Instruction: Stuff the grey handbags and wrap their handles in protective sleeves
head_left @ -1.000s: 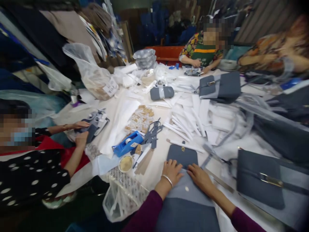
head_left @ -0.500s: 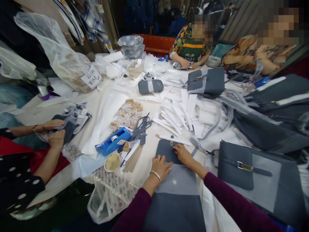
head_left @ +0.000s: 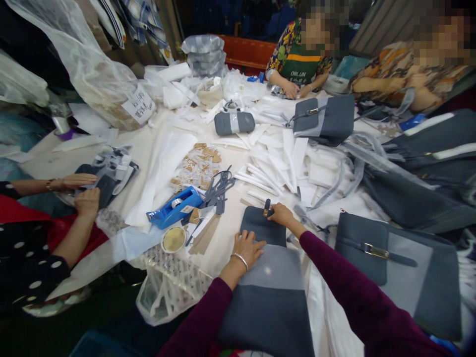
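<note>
A dark grey bag (head_left: 266, 312) with a lighter grey band lies flat before me, its flap (head_left: 256, 223) at the far end. My left hand (head_left: 250, 252) rests on it where flap and light band meet, fingers spread, a bracelet at the wrist. At the flap's far edge, my right hand (head_left: 281, 216) has its fingertips closed on a short strap with a gold buckle (head_left: 267, 208). The strap's tip stands up above the buckle. Part of the flap is hidden by my hands.
On the left are a blue tape dispenser (head_left: 174, 208), a round tub (head_left: 173, 239), loose grey straps (head_left: 220, 188) and brown tags (head_left: 199, 163). A buckled grey bag (head_left: 442, 282) lies right. A co-worker's hands (head_left: 87, 196) work at far left; two people sit opposite.
My right hand has moved slightly away from me to the flap's edge, and the buckle strap now stands raised at its fingertips. My left hand stays on the bag.
</note>
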Action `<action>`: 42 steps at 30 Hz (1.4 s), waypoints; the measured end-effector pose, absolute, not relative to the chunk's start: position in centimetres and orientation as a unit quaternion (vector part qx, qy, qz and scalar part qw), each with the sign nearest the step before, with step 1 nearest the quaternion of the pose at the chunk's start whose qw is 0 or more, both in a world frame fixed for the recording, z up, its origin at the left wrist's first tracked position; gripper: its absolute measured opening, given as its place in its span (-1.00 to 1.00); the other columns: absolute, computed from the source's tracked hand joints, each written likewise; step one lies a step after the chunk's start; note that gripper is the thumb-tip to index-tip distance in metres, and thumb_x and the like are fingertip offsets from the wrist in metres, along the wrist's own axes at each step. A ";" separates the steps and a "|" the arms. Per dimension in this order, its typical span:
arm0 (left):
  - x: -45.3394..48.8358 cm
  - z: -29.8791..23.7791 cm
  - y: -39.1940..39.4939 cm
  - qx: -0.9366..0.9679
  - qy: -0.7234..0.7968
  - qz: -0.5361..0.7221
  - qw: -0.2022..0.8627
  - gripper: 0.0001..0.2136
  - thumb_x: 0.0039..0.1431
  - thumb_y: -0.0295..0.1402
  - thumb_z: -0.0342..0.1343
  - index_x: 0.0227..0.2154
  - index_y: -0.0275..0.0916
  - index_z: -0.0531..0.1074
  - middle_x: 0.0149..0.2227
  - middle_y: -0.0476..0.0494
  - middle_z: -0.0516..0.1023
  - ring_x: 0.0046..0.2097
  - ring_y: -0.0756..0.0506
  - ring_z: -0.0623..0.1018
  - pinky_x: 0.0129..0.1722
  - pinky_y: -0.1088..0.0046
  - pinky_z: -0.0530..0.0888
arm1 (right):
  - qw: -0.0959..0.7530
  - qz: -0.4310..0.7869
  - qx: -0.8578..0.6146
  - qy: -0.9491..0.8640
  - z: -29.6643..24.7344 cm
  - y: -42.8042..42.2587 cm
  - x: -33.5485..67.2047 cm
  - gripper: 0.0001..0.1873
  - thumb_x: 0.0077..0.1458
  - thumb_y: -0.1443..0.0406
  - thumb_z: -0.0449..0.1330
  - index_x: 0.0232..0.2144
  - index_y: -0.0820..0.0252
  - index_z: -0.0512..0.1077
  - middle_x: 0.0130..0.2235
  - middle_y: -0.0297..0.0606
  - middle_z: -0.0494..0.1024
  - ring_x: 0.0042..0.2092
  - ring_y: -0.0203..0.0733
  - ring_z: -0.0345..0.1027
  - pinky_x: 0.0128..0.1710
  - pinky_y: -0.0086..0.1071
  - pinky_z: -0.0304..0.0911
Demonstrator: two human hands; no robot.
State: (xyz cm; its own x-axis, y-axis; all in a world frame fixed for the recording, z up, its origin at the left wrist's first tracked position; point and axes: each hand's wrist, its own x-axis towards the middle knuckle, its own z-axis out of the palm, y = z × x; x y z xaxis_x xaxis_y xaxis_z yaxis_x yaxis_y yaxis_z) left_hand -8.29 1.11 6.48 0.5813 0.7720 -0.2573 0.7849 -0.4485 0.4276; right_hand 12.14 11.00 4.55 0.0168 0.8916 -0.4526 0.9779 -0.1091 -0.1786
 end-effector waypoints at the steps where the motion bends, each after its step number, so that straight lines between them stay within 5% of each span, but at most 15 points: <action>1: -8.3 6.5 1.1 0.852 0.456 -0.009 0.256 -0.70 0.20 -0.12 -0.03 0.00 0.18 0.36 -0.07 -0.09 0.32 -0.02 -0.19 0.22 0.00 0.17 0.17 | 0.090 -0.246 0.698 0.667 5.1 11.1 12.3 -0.66 -0.11 0.23 0.31 -0.23 0.22 0.46 -0.17 -0.13 0.50 -0.15 -0.09 0.37 -0.24 -0.37 0.19; 6: -8.4 6.7 1.0 0.849 0.464 -0.010 0.254 -0.70 0.18 -0.10 -0.01 -0.05 0.04 0.39 -0.08 -0.11 0.35 0.00 -0.20 0.24 0.01 0.16 0.17 | 0.044 -0.267 0.651 0.709 9.0 8.4 11.6 -0.73 -0.03 0.27 0.24 -0.21 0.12 0.44 -0.23 -0.28 0.52 -0.17 -0.17 0.37 -0.25 -0.42 0.15; 10: -8.4 6.4 1.1 0.831 0.489 -0.004 0.264 -0.62 0.12 -0.06 0.05 -0.08 -0.15 0.40 -0.05 -0.20 0.40 0.05 -0.24 0.26 0.05 0.13 0.16 | -0.105 -0.267 0.618 0.732 10.6 2.4 10.5 -0.90 0.12 0.29 0.08 -0.32 0.14 0.39 -0.28 -0.27 0.47 -0.20 -0.20 0.33 -0.23 -0.40 0.15; 18: -9.5 5.1 0.9 0.825 0.484 0.022 0.290 -0.63 0.03 -0.11 0.17 -0.13 -0.18 0.46 -0.07 -0.18 0.48 0.06 -0.24 0.30 0.09 0.20 0.19 | -0.219 -0.336 0.615 0.679 8.7 -5.4 10.7 -0.87 0.13 0.31 0.02 -0.35 0.12 0.37 -0.31 -0.25 0.46 -0.20 -0.15 0.32 -0.16 -0.34 0.19; 25: -10.2 8.1 -0.4 0.774 0.614 -0.003 0.155 -0.44 0.00 -0.04 0.18 -0.02 -0.34 0.32 0.04 -0.30 0.32 0.06 -0.27 0.26 0.08 0.17 0.19 | -0.165 -0.414 0.633 0.633 9.0 -5.2 11.7 -0.85 0.07 0.28 0.03 -0.40 0.13 0.40 -0.35 -0.31 0.50 -0.25 -0.15 0.35 -0.22 -0.34 0.17; 29: -9.8 11.8 -2.6 0.760 0.637 -0.075 0.108 -0.67 0.10 -0.29 0.13 -0.11 -0.38 0.38 -0.10 -0.34 0.39 -0.01 -0.28 0.31 0.00 0.14 0.24 | -0.141 -0.448 0.616 0.633 9.0 -4.6 12.3 -0.86 0.02 0.30 0.05 -0.42 0.16 0.40 -0.38 -0.31 0.51 -0.30 -0.16 0.35 -0.26 -0.37 0.17; 32: -9.0 13.9 -5.1 0.786 0.595 -0.092 0.138 -0.76 0.12 -0.29 0.10 -0.21 -0.35 0.42 -0.19 -0.30 0.43 -0.07 -0.27 0.35 -0.05 0.12 0.28 | -0.140 -0.455 0.600 0.642 8.7 -4.5 12.5 -0.84 0.01 0.30 0.05 -0.39 0.18 0.42 -0.39 -0.31 0.51 -0.32 -0.17 0.34 -0.30 -0.40 0.16; 35: -8.1 14.4 -7.1 0.862 0.464 -0.035 0.201 -0.59 0.07 -0.18 0.14 -0.07 -0.30 0.34 -0.08 -0.25 0.41 -0.02 -0.25 0.34 -0.02 0.15 0.30 | -0.135 -0.445 0.591 0.659 8.5 -4.4 12.6 -0.83 0.01 0.30 0.06 -0.38 0.20 0.43 -0.40 -0.30 0.50 -0.33 -0.17 0.34 -0.30 -0.40 0.16; 42: -5.8 10.4 -7.8 0.927 0.306 0.004 0.215 -0.59 0.14 -0.51 -0.05 0.08 -0.31 0.22 0.07 -0.24 0.38 0.10 -0.18 0.32 0.05 0.24 0.29 | -0.114 -0.456 0.531 0.705 9.4 -2.6 13.0 -0.72 -0.03 0.36 0.10 -0.23 0.16 0.47 -0.28 -0.30 0.55 -0.26 -0.17 0.38 -0.22 -0.39 0.19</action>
State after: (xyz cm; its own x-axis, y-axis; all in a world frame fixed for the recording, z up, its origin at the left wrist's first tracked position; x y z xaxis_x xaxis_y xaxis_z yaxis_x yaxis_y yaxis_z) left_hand -5.83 -7.75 10.37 0.8130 0.5687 -0.1249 0.5656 -0.7205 0.4012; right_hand 13.01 -2.65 9.36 -0.4096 0.8529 -0.3238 0.6448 0.0195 -0.7641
